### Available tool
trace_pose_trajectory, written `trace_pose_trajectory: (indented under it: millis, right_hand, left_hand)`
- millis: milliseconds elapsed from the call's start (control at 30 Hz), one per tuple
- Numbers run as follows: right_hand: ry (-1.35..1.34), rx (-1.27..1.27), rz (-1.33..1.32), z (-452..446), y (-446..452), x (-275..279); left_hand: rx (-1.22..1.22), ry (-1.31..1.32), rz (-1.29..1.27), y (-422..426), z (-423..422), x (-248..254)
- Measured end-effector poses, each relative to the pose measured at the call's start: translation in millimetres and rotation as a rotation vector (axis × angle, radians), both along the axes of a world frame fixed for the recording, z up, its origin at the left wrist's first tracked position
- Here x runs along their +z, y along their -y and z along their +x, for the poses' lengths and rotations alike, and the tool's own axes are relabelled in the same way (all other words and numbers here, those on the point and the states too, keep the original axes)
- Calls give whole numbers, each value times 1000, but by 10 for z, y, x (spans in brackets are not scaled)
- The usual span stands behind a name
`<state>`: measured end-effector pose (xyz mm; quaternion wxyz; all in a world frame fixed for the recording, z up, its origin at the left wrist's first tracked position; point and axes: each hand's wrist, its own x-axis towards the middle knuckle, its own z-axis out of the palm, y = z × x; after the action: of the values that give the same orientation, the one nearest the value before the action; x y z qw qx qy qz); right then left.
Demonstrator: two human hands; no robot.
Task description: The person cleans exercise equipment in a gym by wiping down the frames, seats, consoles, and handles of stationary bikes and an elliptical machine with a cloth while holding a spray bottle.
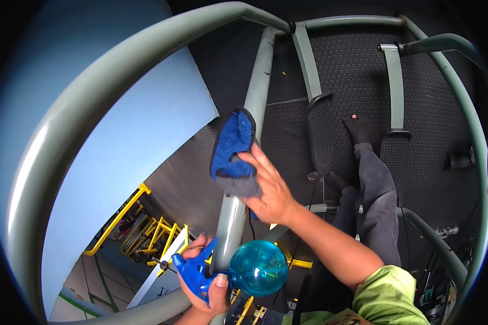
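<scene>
My right hand point(274, 195) is closed on a blue cloth with dark edging point(232, 143), pressed against a slanting grey-green metal tube point(258, 89). Part of the cloth's grey underside shows by my fingers. Lower down, my left hand point(218, 298) grips a spray bottle point(260, 268) by its blue trigger head. The bottle has a round, see-through teal body and is tipped on its side, close to the lower end of the tube.
A thick curved tube point(70, 103) sweeps round the left side, before a light blue panel point(146, 124). Two hanging footplates point(321, 132) point(397, 157) flank my leg point(377, 184) over a black studded mat point(347, 70). Yellow metal frames point(152, 233) stand at lower left.
</scene>
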<state>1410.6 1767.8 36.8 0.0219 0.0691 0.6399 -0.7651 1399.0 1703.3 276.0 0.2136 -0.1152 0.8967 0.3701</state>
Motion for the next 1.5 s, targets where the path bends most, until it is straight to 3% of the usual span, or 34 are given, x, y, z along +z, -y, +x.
trace_pose_trajectory:
  millis: [67,167,267,367,467,533,600,667,733,767,833,900,933,1000,1067,1133,1267,1333,1367,1433,1500]
  right_hand:
    - [-6,-66,103,-260,5,-328]
    - [355,-180,19,-891,-118,-846]
    - [561,-208,-17,-1037,-100,-865]
    - [237,118,118,-468,-119,-300]
    - [224,84,14,-269,-117,-34]
    - [343,68,-105,-496,-120,-274]
    - [419,47,74,-935,-149,-673]
    - [507,49,95,-1352,-209,-1198]
    - [581,81,125,-1719,-321,-1661]
    - [593,75,164,-1876,-363,-1892]
    - [608,71,200,-2112,-399,-2261]
    - [742,-180,166,-2328,-434,-2525]
    - [744,-188,164,-2415,-458,-2659]
    - [858,-254,-121,-2460,-536,-2925]
    - [859,-425,-205,-2369,-525,-3078]
    - [977,-435,-1052,-2110,-548,-2903]
    - [856,-338,-1835,-1184,-170,-1769]
    - [654,-335,-2038,-871,167,-1671]
    - [538,-421,-1957,-918,297,-1752]
    - [213,-438,-2014,-1222,394,-2252]
    - [440,-549,-1848,-1698,-1,-2500]
  left_hand:
    - [-12,68,-37,-49,-39,-14]
    - [-60,206,-97,-88,-168,-44]
    - [-165,307,-104,-22,-254,-116]
    - [-138,297,-95,-62,-319,-237]
    - [-28,328,-150,-94,-269,-279]
    - [-50,351,-184,-90,-268,-287]
    - [-191,385,-278,-104,-249,-262]
    - [-119,393,-279,-216,-264,-252]
    - [-206,308,-353,-297,-332,-296]
    - [-76,407,-349,-273,-304,-285]
    - [-154,392,-388,-215,-275,-285]
    - [-249,360,-433,-177,-258,-285]
    - [-258,359,-433,-183,-270,-294]
    - [-268,377,-462,-208,-283,-308]
    - [-271,373,-455,-193,-256,-318]
    - [-192,343,-401,-241,-266,-339]
    - [-169,354,-411,-254,-239,-368]
    - [-196,338,-385,-262,-257,-377]
    - [-208,338,-394,-275,-268,-387]
    - [-210,333,-440,-248,-202,-387]
    - [-167,346,-412,-300,-230,-403]
